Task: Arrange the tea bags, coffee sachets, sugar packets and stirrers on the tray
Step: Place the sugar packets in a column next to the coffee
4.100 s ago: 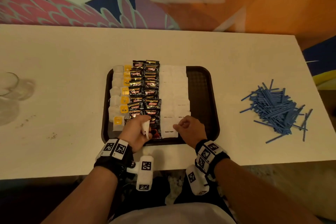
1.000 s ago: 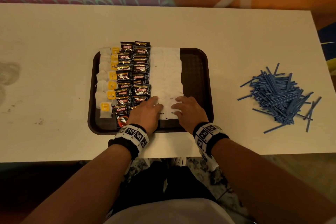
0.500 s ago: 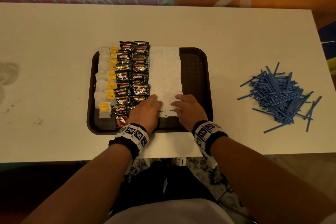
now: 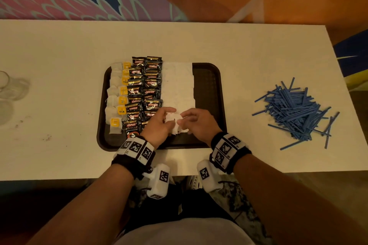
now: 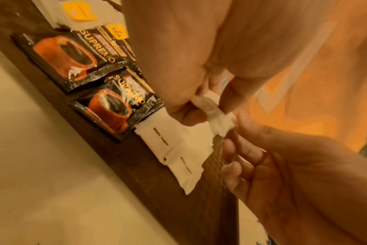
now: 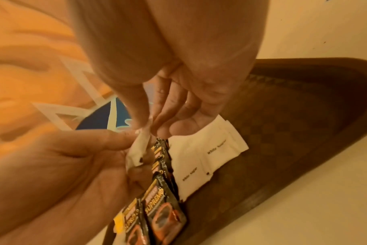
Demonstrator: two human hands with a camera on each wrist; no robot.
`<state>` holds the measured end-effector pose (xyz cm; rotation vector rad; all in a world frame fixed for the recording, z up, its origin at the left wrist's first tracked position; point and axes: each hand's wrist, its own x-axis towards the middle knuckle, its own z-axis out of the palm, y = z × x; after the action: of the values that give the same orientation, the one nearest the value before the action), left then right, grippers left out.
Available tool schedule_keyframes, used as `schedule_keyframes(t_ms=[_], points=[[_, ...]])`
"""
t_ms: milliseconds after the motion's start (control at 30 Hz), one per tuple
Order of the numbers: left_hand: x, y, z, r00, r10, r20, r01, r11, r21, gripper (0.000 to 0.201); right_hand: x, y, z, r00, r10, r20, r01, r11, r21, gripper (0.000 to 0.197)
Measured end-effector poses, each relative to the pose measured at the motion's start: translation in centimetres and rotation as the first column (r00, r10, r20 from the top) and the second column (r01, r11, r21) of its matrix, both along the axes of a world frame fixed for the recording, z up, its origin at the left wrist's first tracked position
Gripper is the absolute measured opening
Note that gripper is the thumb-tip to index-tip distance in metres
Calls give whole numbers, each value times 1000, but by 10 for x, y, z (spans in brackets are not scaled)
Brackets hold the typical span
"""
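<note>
Sugar packet (image 4: 173,118) pinched between left hand (image 4: 160,125) and right hand (image 4: 199,123) above tray (image 4: 209,77); setting it down carelessly could nudge the laid rows; stirrers (image 4: 294,109) remain on counter (image 4: 59,55).

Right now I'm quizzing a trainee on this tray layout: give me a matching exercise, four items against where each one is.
Items:
1. tea bags
2. coffee sachets
3. stirrers
4. lifted sugar packet

Places:
A. heaped on the table, right of the tray
B. pinched between left hand and right hand
C. leftmost column on the tray
D. two columns beside the white sugar rows

Pairs: 1-C, 2-D, 3-A, 4-B
</note>
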<state>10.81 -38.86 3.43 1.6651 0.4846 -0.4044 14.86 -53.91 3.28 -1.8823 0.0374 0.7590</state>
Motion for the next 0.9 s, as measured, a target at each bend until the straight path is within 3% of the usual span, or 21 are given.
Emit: schedule_keyframes(t_ms=[133,267,433,567,667,767,900], points=[[-5,0,8,982,186,33,-183,980,-77,38,0,-1,7,994,-95,-59,100,992,82,11],[-10,-2,7,977,210,32,-207,975,-79,22,-3,-1,12,984,-154,-86,165,976,142,9],[-13,-2,8,944,293,-150,-322,919,-229,17,-5,-7,12,941,-271,-205,307,935,175,12],[-12,-3,10,983,175,-61,-177,984,-29,10,-11,-13,6,956,-258,-139,271,959,85,10],[-14,-6,5,990,132,-44,-127,987,98,10,-15,-16,-4,964,-267,17,267,963,-18,10],[-22,-5,-7,993,104,-60,-83,956,282,10,-17,-14,-14,974,-211,80,220,967,-131,9],[-34,2,-14,996,43,-82,1,883,470,6,-19,-11,-25,989,-146,18,147,969,-201,7]])
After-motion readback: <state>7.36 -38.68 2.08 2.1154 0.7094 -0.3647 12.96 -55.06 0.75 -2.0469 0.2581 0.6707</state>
